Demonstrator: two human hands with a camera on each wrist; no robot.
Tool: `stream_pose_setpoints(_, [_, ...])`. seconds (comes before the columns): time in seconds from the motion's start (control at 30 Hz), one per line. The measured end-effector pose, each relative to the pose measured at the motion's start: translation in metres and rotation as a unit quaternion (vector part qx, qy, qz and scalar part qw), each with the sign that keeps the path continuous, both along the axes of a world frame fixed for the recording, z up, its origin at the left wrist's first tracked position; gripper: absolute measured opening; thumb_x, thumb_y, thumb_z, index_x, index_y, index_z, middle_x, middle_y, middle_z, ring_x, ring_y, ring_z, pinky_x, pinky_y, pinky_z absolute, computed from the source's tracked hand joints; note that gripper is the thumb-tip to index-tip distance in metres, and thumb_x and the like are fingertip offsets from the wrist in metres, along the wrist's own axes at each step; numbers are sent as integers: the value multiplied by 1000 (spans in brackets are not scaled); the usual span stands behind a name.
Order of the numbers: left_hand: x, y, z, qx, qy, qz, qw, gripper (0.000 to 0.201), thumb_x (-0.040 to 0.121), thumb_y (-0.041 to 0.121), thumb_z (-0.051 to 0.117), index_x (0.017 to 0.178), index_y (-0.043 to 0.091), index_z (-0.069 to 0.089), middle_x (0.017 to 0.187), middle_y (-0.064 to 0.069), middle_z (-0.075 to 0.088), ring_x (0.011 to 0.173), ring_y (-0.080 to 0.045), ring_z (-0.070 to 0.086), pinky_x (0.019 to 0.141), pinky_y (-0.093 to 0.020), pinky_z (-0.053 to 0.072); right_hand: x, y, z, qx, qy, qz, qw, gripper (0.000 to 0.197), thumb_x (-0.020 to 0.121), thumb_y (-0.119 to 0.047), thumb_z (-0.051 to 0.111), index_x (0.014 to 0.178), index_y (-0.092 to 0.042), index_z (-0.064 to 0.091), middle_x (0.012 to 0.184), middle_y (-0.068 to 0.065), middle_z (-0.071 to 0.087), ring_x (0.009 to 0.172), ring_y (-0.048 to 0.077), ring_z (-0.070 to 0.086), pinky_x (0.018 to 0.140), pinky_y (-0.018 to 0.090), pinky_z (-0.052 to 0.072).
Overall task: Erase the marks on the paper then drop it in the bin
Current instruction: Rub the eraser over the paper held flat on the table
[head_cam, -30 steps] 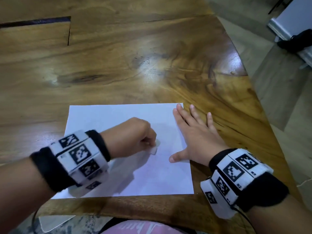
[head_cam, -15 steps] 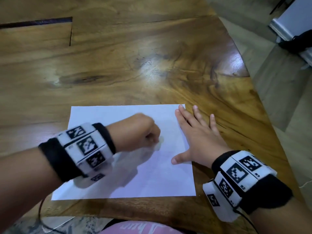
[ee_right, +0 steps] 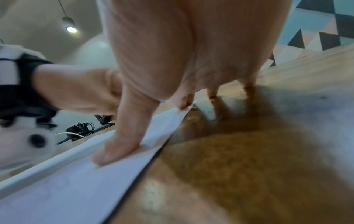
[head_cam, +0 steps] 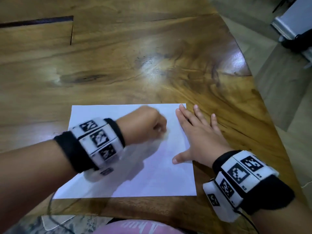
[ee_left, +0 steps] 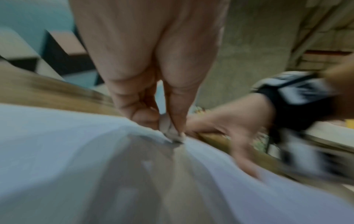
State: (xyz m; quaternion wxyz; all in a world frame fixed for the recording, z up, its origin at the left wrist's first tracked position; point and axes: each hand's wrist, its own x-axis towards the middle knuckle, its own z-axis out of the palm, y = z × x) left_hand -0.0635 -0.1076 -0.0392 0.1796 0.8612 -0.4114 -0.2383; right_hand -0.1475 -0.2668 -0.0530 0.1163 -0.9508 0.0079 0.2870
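The paper [head_cam: 152, 174] lies flat on the wooden counter [head_cam: 152, 65], near its front edge. The left hand [head_cam: 145, 125] is curled and pinches a small white eraser [ee_left: 170, 130] against the paper's middle, probably to rub the marks. The right hand [head_cam: 199, 139] is spread flat on the paper's right edge, thumb [ee_right: 114, 151] pressing, likely so the paper does not slide. No bin is visible.

I see white paper sheet [head_cam: 152, 179] flat on wooden bench [head_cam: 152, 68], near my edge. Left hand [head_cam: 143, 125] over sheet's middle; right hand [head_cam: 199, 137] on sheet's right edge.
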Motion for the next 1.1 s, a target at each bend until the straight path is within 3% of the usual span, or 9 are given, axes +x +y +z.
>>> stream_pose_setpoints(0.13, [22, -35, -2, -31, -46, 105, 993, 12, 75, 14, 66, 85, 10, 68, 64, 4, 53, 67, -15, 45, 60, -21, 29, 0, 1, 1, -4, -2, -2, 1000, 135, 57, -70, 71, 145, -31, -23, 149, -21, -31, 136, 11, -35, 113, 51, -15])
stream_pose_setpoints(0.27, [1, -20, -6, -26, -13, 54, 998, 2, 75, 13, 65, 74, 11, 66, 56, 9, 44, 62, -16, 44, 49, -22, 22, 0, 0, 0, -4, -3, -1, 1000, 134, 57, -70, 70, 145, -31, -24, 149, -21, -33, 136, 12, -35, 113, 51, -15])
stream_pose_setpoints(0.37, [-15, -4, -5, -1, 22, -4, 1000, 6, 75, 20, 67, 74, 15, 68, 62, 6, 51, 56, -11, 44, 51, -9, 31, 0, 1, 0, 0, -1, -1, 1000, 134, 57, -70, 71, 144, -31, -24, 148, -20, -33, 136, 12, -35, 113, 52, -15])
stream_pose_setpoints(0.43, [-9, -8, -5, -1, 18, 22, 1000, 4, 74, 17, 67, 77, 15, 69, 62, 7, 50, 57, -9, 43, 53, -3, 32, 0, 1, 0, 1, 0, -2, 1000, 134, 57, -69, 71, 145, -31, -23, 149, -21, -33, 136, 12, -35, 112, 52, -16])
stream_pose_setpoints(0.6, [17, -36, -1, -28, -37, 135, 990, 10, 77, 12, 62, 67, 14, 61, 58, 6, 46, 62, -15, 42, 51, -21, 23, 0, 2, 1, -8, 1, 1, 1000, 134, 57, -70, 70, 145, -30, -24, 149, -20, -32, 136, 12, -35, 113, 53, -14])
stream_pose_setpoints(0.67, [9, -33, -2, -25, -10, 120, 992, 22, 77, 11, 61, 59, 18, 51, 54, 9, 42, 56, -14, 40, 49, -21, 29, 1, 2, 1, -5, 2, 1, 1000, 134, 57, -70, 70, 145, -30, -23, 149, -20, -32, 136, 12, -34, 113, 53, -14])
stream_pose_setpoints(0.77, [-18, -13, -5, 10, 22, 22, 999, 10, 75, 10, 59, 66, 14, 61, 63, 0, 56, 62, -17, 46, 53, -18, 32, 1, 1, 1, 0, 0, -1, 1000, 135, 56, -69, 72, 145, -30, -23, 150, -20, -31, 137, 12, -34, 113, 52, -14])
stream_pose_setpoints(0.83, [-30, -3, -6, 24, 45, -25, 998, 7, 76, 10, 59, 72, 12, 64, 74, -7, 65, 66, -19, 51, 64, -26, 41, 1, 1, 1, 5, 0, -4, 1000, 136, 56, -68, 73, 145, -30, -22, 150, -20, -31, 136, 12, -34, 113, 52, -14])
stream_pose_setpoints(1.1, [-35, 1, -8, 18, 17, -35, 999, 6, 79, 14, 58, 77, 12, 63, 81, -7, 62, 73, -20, 53, 65, -27, 40, 2, -11, 0, 21, -2, -10, 1000, 138, 54, -62, 78, 148, -27, -18, 150, -18, -32, 138, 7, -29, 114, 39, -15])
